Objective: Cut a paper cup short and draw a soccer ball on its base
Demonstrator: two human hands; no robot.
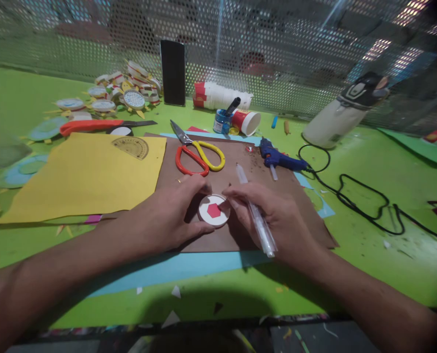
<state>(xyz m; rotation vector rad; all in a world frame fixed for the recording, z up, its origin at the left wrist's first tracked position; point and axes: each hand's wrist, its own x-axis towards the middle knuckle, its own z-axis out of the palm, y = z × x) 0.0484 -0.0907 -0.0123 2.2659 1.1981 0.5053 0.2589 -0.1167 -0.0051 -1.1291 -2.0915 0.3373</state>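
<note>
A small white paper cup bottom (214, 212) with a red hexagon on it sits on a brown paper sheet (240, 166). My left hand (167, 215) curls around the cup's left side, fingers pressed on its rim. My right hand (273, 215) holds a clear pen (257, 215) between the fingers, and its fingertips touch the cup's right edge.
Orange-and-yellow scissors (198, 154) and a blue glue gun (279, 158) with a black cord (365, 201) lie behind the hands. A yellow sheet (82, 176) with a protractor (132, 146) is at left. Paper cups (222, 95), a phone (173, 72), a bottle (345, 115) and cup crafts (123, 93) stand by the mesh wall.
</note>
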